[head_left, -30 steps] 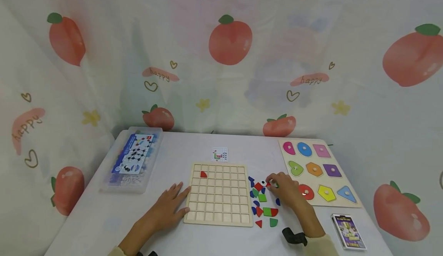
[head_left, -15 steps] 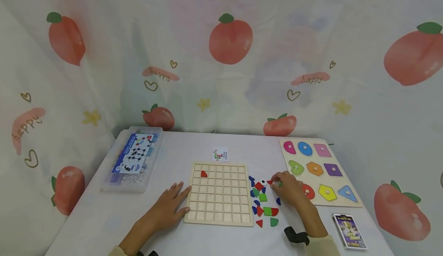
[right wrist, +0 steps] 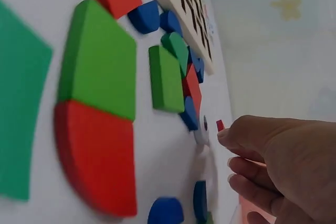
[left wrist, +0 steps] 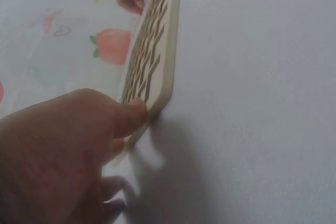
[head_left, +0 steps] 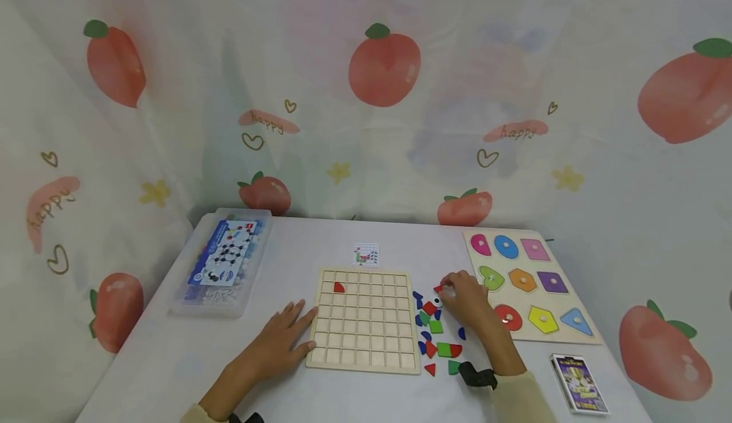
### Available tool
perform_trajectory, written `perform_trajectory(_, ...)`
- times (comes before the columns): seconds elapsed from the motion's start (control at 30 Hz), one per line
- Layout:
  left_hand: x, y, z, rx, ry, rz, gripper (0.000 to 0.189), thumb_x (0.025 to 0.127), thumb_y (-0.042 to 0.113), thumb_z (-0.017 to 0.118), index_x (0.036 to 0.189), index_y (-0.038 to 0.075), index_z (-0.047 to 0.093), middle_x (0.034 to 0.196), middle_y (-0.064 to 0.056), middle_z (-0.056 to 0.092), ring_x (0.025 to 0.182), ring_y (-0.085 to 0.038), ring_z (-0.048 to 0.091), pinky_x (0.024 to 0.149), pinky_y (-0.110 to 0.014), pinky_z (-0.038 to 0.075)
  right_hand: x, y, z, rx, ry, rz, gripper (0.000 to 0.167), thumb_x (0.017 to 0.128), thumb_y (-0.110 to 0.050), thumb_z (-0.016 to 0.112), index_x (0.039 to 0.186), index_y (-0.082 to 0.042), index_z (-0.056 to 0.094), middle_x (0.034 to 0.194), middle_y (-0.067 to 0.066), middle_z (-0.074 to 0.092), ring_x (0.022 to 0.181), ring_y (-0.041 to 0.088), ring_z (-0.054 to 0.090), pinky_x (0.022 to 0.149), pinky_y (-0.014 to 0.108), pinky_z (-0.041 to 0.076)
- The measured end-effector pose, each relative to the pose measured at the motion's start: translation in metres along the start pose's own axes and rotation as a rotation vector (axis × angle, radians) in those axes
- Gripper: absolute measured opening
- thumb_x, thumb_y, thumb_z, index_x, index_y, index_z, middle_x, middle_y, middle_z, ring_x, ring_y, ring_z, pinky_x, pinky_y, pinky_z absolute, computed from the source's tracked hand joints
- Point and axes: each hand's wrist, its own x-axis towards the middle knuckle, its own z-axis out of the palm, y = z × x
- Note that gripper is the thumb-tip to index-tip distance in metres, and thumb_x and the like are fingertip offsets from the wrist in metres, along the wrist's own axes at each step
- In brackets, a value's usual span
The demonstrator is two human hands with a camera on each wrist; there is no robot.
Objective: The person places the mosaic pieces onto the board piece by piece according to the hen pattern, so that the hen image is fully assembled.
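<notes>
My right hand (head_left: pixel 467 297) pinches a small red piece (head_left: pixel 439 288) between thumb and fingertips, just right of the wooden grid board (head_left: pixel 366 367). In the right wrist view, that piece's red end shows past the thumb, clear of the white eye piece with a black dot (right wrist: pixel 203 128). My left hand (head_left: pixel 274 340) lies with its fingers spread, its fingertips touching the board's left edge. One red quarter-circle (head_left: pixel 339 288) sits in a cell near the board's upper left. Several loose pieces lie beside the board, among them a green square (head_left: pixel 436 327) and a red triangle (head_left: pixel 430 369).
A small picture card (head_left: pixel 366 255) lies behind the board. To the left stands a clear plastic box (head_left: pixel 223 264) with a blue label. A shape puzzle board (head_left: pixel 503 296) lies at the right, with a card box (head_left: pixel 579 383) in front of it.
My right hand has moved a little back and left with the red piece, away from its place beside the loose pieces. The left hand has stayed against the board.
</notes>
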Motion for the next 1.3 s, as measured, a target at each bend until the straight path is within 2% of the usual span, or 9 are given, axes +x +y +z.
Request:
perform_trajectory(0.17, 0.001, 0.001, -0.001, 0.005, 0.003, 0.013, 0.067, 0.106, 0.044, 0.061, 0.164, 0.020, 0.041, 0.172, -0.016, 0.030, 0.160, -0.042, 0.024, 0.127, -0.063, 0.024, 0.010, -0.027, 0.008, 0.042, 0.010, -0.042, 0.026, 0.096, -0.017, 0.074, 0.119, -0.006, 0.071, 0.120, 0.016, 0.067, 0.114, 0.034, 0.062, 0.097, 0.060, 0.042)
perform_trajectory(0.53, 0.001, -0.001, 0.000, 0.010, 0.008, 0.006, 0.067, 0.105, 0.047, 0.060, 0.164, 0.021, 0.040, 0.173, -0.015, 0.030, 0.160, -0.041, 0.024, 0.127, -0.063, 0.024, 0.003, -0.136, 0.060, 0.061, -0.059, -0.283, 0.017, 0.094, -0.016, 0.076, 0.109, -0.008, 0.075, 0.107, 0.008, 0.067, 0.104, 0.027, 0.063, 0.090, 0.053, 0.045)
perform_trajectory(0.7, 0.002, -0.005, 0.003, 0.027, 0.008, 0.009, 0.068, 0.105, 0.050, 0.059, 0.165, 0.024, 0.038, 0.173, -0.013, 0.029, 0.161, -0.040, 0.023, 0.127, -0.062, 0.024, 0.003, -0.170, 0.077, 0.069, -0.086, -0.347, 0.019, 0.096, -0.018, 0.078, 0.111, -0.008, 0.075, 0.107, 0.008, 0.067, 0.100, 0.026, 0.061, 0.090, 0.049, 0.046)
perform_trajectory(0.9, 0.002, -0.005, 0.004, 0.025, 0.008, 0.011, 0.068, 0.105, 0.050, 0.059, 0.165, 0.025, 0.038, 0.173, -0.013, 0.029, 0.161, -0.040, 0.023, 0.127, -0.063, 0.023, 0.004, -0.189, 0.094, 0.056, -0.092, -0.364, 0.019, 0.094, -0.019, 0.079, 0.108, -0.008, 0.077, 0.104, 0.005, 0.066, 0.098, 0.025, 0.060, 0.086, 0.045, 0.043)
perform_trajectory(1.07, 0.002, -0.005, 0.004, 0.025, 0.005, 0.020, 0.068, 0.105, 0.051, 0.058, 0.165, 0.025, 0.039, 0.173, -0.013, 0.029, 0.161, -0.041, 0.023, 0.127, -0.063, 0.023, 0.003, -0.191, 0.102, 0.012, -0.086, -0.369, 0.020, 0.093, -0.022, 0.082, 0.108, -0.010, 0.077, 0.104, 0.002, 0.065, 0.101, 0.022, 0.060, 0.083, 0.040, 0.041)
perform_trajectory(1.3, 0.000, -0.004, 0.002, 0.020, 0.011, 0.025, 0.068, 0.106, 0.050, 0.058, 0.165, 0.023, 0.038, 0.173, -0.014, 0.029, 0.161, -0.041, 0.023, 0.127, -0.063, 0.023, 0.003, -0.192, 0.101, 0.010, -0.071, -0.387, 0.024, 0.093, -0.028, 0.083, 0.111, -0.013, 0.076, 0.106, 0.001, 0.066, 0.100, 0.020, 0.060, 0.081, 0.037, 0.039)
